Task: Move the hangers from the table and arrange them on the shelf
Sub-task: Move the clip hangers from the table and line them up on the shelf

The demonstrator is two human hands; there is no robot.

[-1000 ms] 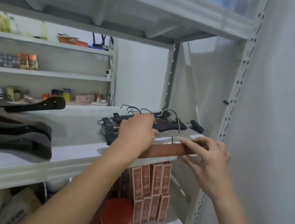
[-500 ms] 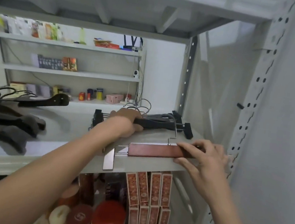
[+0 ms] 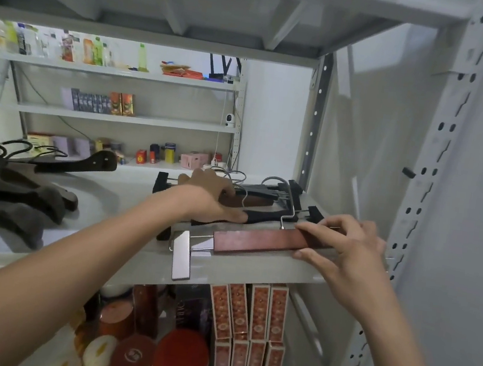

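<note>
A reddish-brown wooden clip hanger [image 3: 257, 242] lies along the front of the grey shelf [image 3: 133, 263], its metal clip [image 3: 182, 254] hanging over the edge. My right hand [image 3: 344, 250] pinches the hanger's right end between thumb and fingers. Behind it sits a pile of black clip hangers [image 3: 274, 200]. My left hand [image 3: 208, 198] rests on that pile, fingers laid over a black bar. Whether it grips the bar is unclear.
Dark wooden coat hangers [image 3: 16, 194] are stacked at the shelf's left. Red boxes [image 3: 246, 335] and round tins [image 3: 180, 361] fill the level below. A perforated upright [image 3: 420, 204] and white wall close the right side. Background shelves hold small goods.
The wooden hanger has come down from my hands onto the shelf front. My left hand let go of it and moved back onto the black hanger pile. The view has shifted closer.
</note>
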